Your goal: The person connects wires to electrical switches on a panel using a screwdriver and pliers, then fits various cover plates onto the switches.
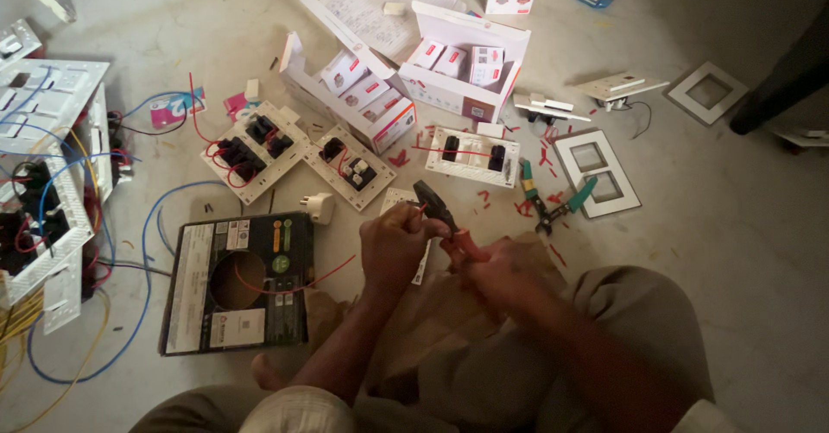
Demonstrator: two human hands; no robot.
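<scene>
Two hands work in the lower middle of the frame. The left hand (pixel 393 247) pinches a thin red wire (pixel 302 284). The right hand (pixel 496 269) is closed on orange-handled pliers (pixel 440 213), whose tip touches the wire. Green-handled pliers (pixel 553 204) lie on the floor (pixel 734 226) to the right.

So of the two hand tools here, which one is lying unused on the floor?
The green-handled pliers lie untouched on the floor beside the white frame; the orange-handled pliers are in the right hand.

Left hand (pixel 393 247) pinching red wire (pixel 298 286), right hand (pixel 501 273) gripping orange-handled pliers (pixel 445 221) above floor (pixel 743 226).
</scene>
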